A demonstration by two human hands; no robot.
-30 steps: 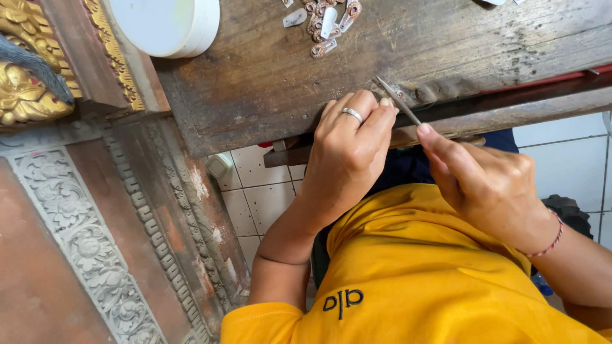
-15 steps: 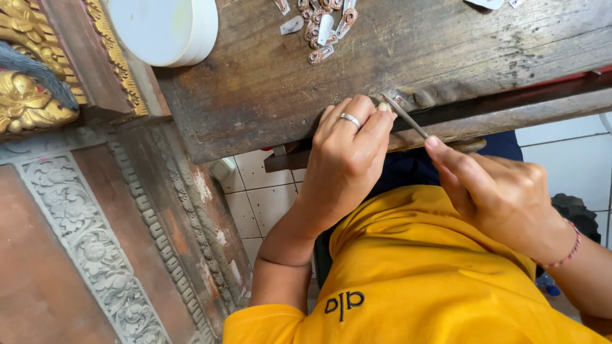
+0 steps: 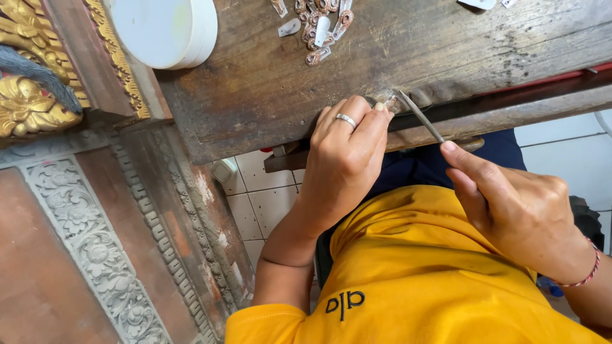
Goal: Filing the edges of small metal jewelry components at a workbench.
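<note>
A thin, straight grey metal file (image 3: 422, 117) lay slanted across the near edge of the worn wooden counter (image 3: 268, 95), its tip resting on a tiny pale metal piece (image 3: 390, 103). That small piece sat right at the counter's edge, pressed down under the fingertips of the left hand (image 3: 344, 165), mostly hidden. The file's lower end ran into the right hand (image 3: 516, 204), pinched there.

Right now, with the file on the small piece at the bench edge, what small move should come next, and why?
Probably one short push of the thin metal file forward. Its tip already rests on the small piece, which the left hand pins against the worn wooden bench, while the right hand grips the handle end.
</note>
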